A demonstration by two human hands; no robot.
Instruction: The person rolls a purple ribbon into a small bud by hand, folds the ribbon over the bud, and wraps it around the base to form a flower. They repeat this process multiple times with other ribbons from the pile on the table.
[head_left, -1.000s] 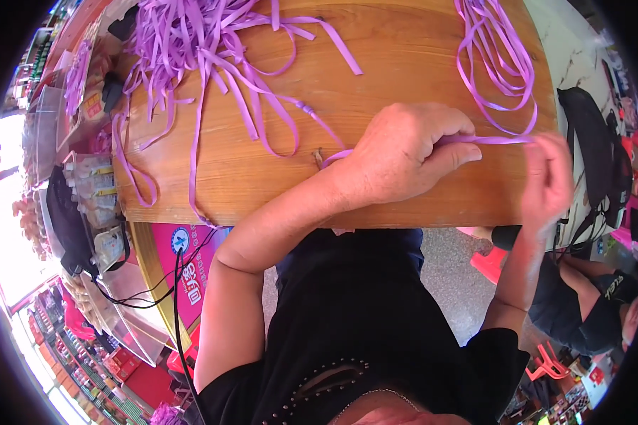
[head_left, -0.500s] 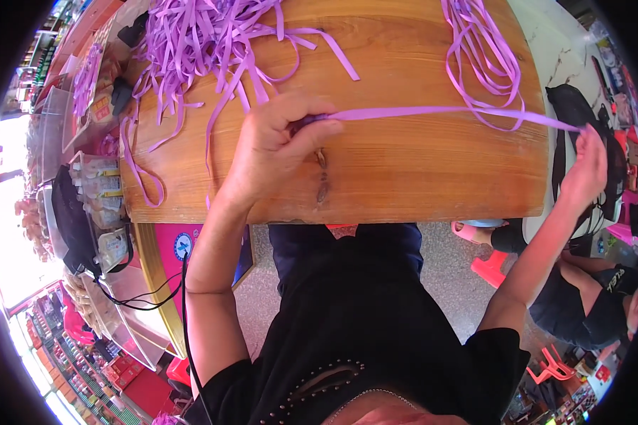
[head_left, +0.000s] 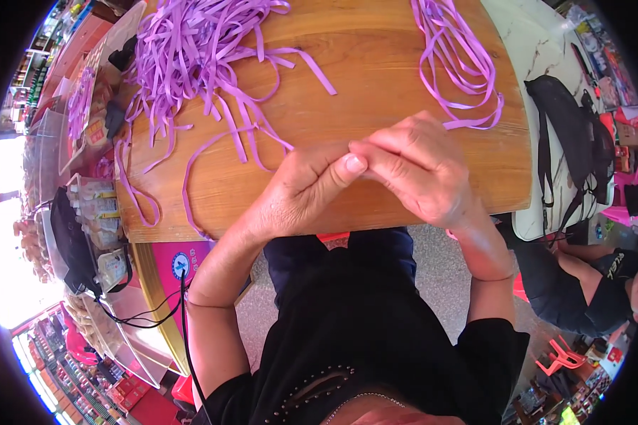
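Along the left edge of this wooden worktop point(head_left: 376, 85) lies a purple ribbon heap point(head_left: 195, 60). Near the front edge, my left grip point(head_left: 301, 188) and right grip point(head_left: 432, 173) meet, pressed together; whether they pinch ribbon, I cannot tell. Steady fingers and slack strands help.

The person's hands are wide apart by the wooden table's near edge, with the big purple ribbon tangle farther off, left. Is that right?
Not quite: the head view shows the left hand and right hand close together by the near edge of the wooden table. The big purple ribbon tangle is farther off, left.
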